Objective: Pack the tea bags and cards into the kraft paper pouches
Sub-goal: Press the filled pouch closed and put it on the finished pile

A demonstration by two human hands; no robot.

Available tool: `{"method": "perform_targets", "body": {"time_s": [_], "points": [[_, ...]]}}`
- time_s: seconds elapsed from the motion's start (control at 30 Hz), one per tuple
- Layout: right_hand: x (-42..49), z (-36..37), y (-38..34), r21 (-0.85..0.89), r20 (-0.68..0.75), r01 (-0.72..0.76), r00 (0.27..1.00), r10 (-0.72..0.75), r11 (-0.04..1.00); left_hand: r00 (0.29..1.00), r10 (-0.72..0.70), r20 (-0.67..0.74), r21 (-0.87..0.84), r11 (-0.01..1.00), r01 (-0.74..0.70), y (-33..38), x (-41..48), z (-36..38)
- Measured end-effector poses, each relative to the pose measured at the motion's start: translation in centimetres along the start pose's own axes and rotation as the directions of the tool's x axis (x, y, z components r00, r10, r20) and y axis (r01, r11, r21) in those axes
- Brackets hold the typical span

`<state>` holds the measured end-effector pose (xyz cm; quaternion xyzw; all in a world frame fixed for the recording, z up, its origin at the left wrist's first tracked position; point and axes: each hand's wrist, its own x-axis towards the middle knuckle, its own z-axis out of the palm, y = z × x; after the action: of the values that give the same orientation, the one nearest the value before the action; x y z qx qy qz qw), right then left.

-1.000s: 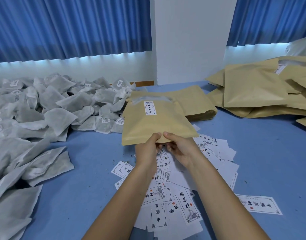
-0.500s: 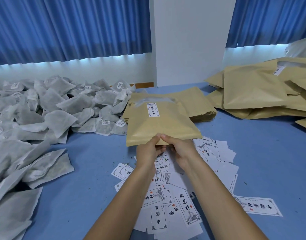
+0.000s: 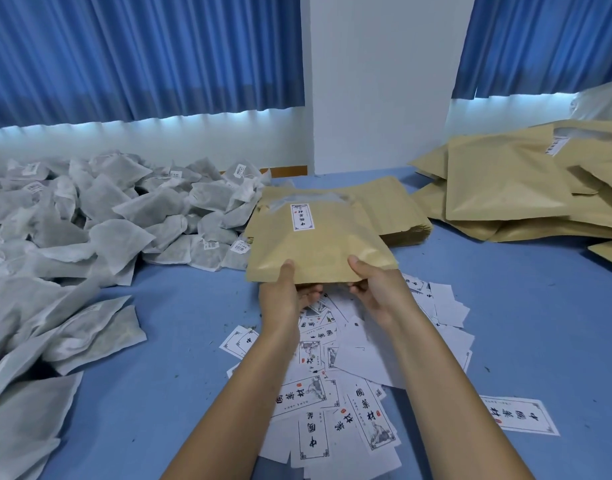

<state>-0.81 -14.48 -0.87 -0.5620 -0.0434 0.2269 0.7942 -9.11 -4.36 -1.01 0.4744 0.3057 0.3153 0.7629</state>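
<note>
From the head camera, both hands hold one kraft paper pouch (image 3: 318,247) by its near edge, lifted above the blue desk (image 3: 505,306). The left hand (image 3: 287,299) grips the near left part of that edge, thumb on the top face and fingers curled underneath. The right hand (image 3: 380,292) grips the near right part the same way, thumb on top and fingers below. The hands are a little apart along the edge. The pouch bulges slightly, tilts away from the person and carries a narrow white label (image 3: 301,217) near its far end.

Directly beneath the hands and both forearms, a loose scatter of printed cards (image 3: 349,341) lies on the desk, some face up, some showing blank backs. One single card (image 3: 517,415) lies apart, to the right of the right forearm.

Beyond the hands, partly hidden by the held pouch, sits a stack of flat pouches (image 3: 401,216). Far to the right of the right hand is a pile of puffed pouches (image 3: 505,181), overlapping one another. To the left of the left hand a wide heap of grey-white tea bags (image 3: 107,220) spreads across the desk, reaching the near left corner of the view.

Behind the desk hang blue curtains (image 3: 141,53) on either side of a white pillar (image 3: 377,81).
</note>
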Motion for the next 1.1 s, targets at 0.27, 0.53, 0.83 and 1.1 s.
{"method": "perform_targets", "body": {"time_s": [0.27,0.53,0.83,1.1], "points": [[0.3,-0.6,-0.3,-0.125,-0.218,0.019,0.975,-0.046,0.992,0.992,0.05,-0.112,0.022,0.999,-0.048,0.6,0.4,-0.4],[-1.8,2.4,1.5,0.081,0.032,-0.051,0.998,0.049,0.995,0.996,0.086,0.011,0.282,0.956,-0.085,-1.2,-0.3,0.7],[-0.4,1.4,0.9,0.179,-0.08,-0.047,0.995,0.062,0.983,0.991,0.118,-0.064,0.382,0.92,-0.085,-0.1,-0.2,0.2],[1.0,-0.9,-0.1,0.13,-0.284,0.067,0.958,-0.027,0.989,0.976,0.209,-0.061,0.383,0.908,-0.171,0.2,-0.8,0.1]]}}
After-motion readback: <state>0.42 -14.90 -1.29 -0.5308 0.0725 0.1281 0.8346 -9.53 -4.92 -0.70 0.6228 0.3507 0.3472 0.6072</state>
